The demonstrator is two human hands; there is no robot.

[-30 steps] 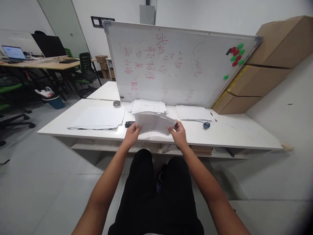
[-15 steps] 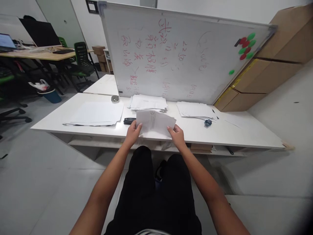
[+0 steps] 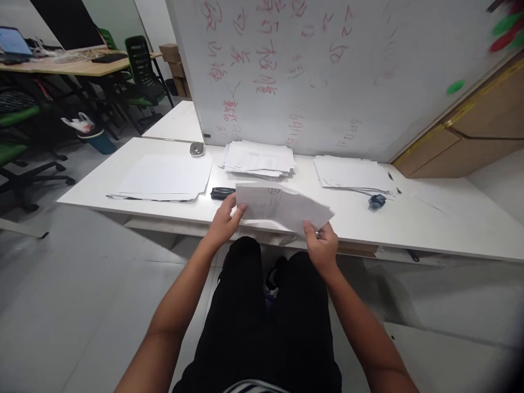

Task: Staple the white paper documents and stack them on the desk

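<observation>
Both my hands hold a thin bundle of printed paper sheets (image 3: 282, 208) above the front edge of the white table (image 3: 429, 229). My left hand (image 3: 224, 221) pinches the bundle's left end, thumb on top. My right hand (image 3: 323, 245) grips its lower right corner, fingers closed under the sheets. A black stapler (image 3: 222, 192) lies on the table just left of the bundle. Behind it rests a loose middle stack of papers (image 3: 258, 159).
A left pile of white sheets (image 3: 164, 177) and a right pile of sheets (image 3: 352, 173) lie on the table, with a small blue object (image 3: 376, 201) and a round grey object (image 3: 197, 148). A whiteboard (image 3: 327, 71) with red writing leans behind. Cardboard boxes (image 3: 483, 136) stand right; desks and chairs (image 3: 139, 71) stand left.
The view has tilted down and closer to the table. My right hand has slid down and right along the bundle, which now lies flatter and stretched wider.
</observation>
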